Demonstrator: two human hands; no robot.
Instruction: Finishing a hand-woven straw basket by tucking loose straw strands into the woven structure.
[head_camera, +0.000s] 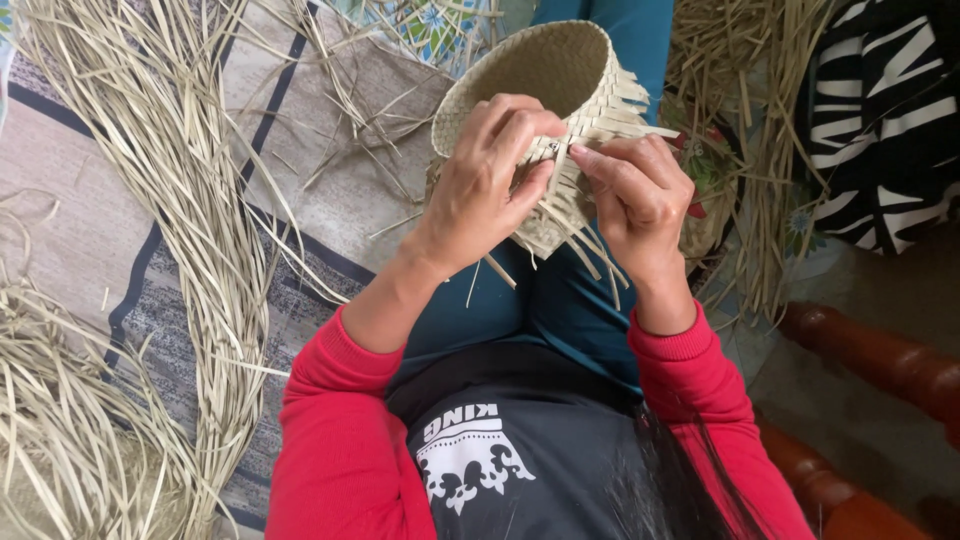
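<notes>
— Left side of the mat (90, 200)?
— Loose pale straw strips (190, 200), heaped along its left edge.
— Left hand (490, 180)?
— Clamped on the rim of the woven basket (545, 75) — fingers curled over the edge, thumb beneath.
— Basket's place?
— Held on its side above the lap, mouth facing up-left, loose ends fringing its rim.
— Right hand (635, 200)?
— Pinched shut on one strip end at the rim, just beside the left.

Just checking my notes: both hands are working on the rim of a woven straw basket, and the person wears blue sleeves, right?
Not quite. The head view shows the sleeves are red, not blue. The rest holds: the left hand and right hand both work at the rim of the woven straw basket.
</notes>
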